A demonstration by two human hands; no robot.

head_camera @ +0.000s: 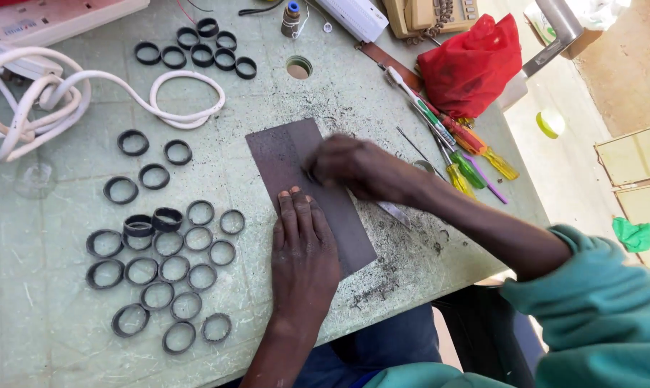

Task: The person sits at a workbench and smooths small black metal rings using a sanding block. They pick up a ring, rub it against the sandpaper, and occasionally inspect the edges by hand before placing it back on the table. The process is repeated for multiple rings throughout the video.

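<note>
A dark grey abrasive sheet point(289, 154) lies on the pale green table point(45, 330). My left hand point(301, 248) lies flat on the sheet's near part, fingers together, pressing it down. My right hand point(354, 167) is blurred over the sheet's middle, fingers curled down on something small that I cannot make out. Dark dust lies around the sheet.
Several black rings point(160, 269) lie in rows at the left, more rings point(199, 47) at the back. A white cable point(88, 90) coils at far left. Screwdrivers point(458, 147), a red bag point(472, 65) and a telephone point(429, 14) sit at the back right. A hole point(299, 67) opens in the table.
</note>
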